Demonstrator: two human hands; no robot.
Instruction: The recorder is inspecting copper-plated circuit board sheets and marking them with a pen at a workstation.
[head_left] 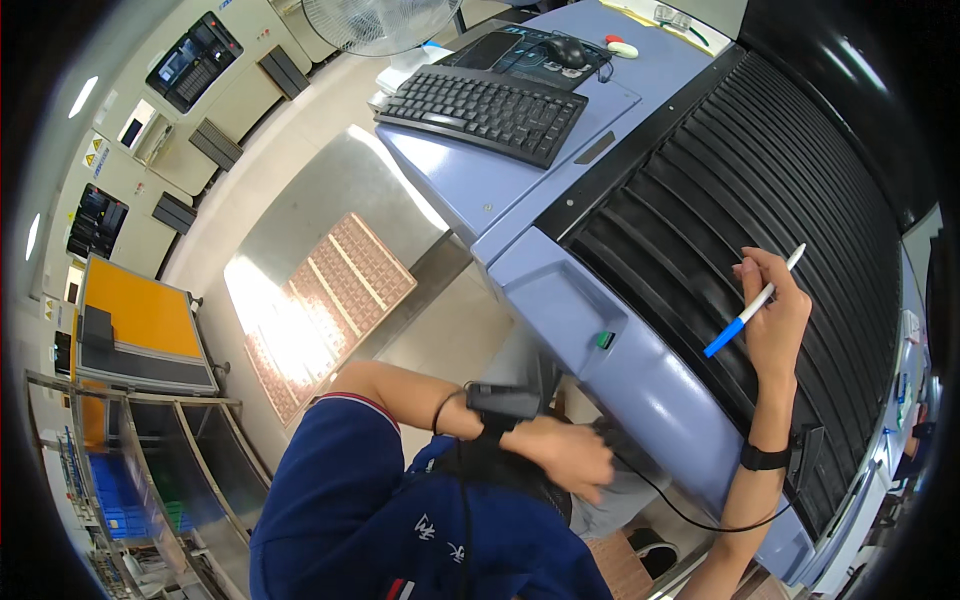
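Observation:
My right hand (775, 315) is raised over the black ribbed shutter (740, 190) of a large blue-grey machine (560, 290). It grips a white pen with a blue end (752, 303), held slantwise with the white tip up and to the right. A black band (765, 458) circles that wrist. My left hand (570, 458) sits low near my body, below the machine's rounded front edge, fingers curled and blurred. Whether it holds anything is unclear. A black device (502, 400) with a cable is strapped above that wrist.
A black keyboard (482, 107) and a mouse (567, 50) lie on the machine's blue top. A small green button (605, 340) is on its front. To the left, a steel table (300, 215) carries copper-coloured panels (335, 300). An orange-topped cart (140, 320) and a fan (380, 22) stand beyond.

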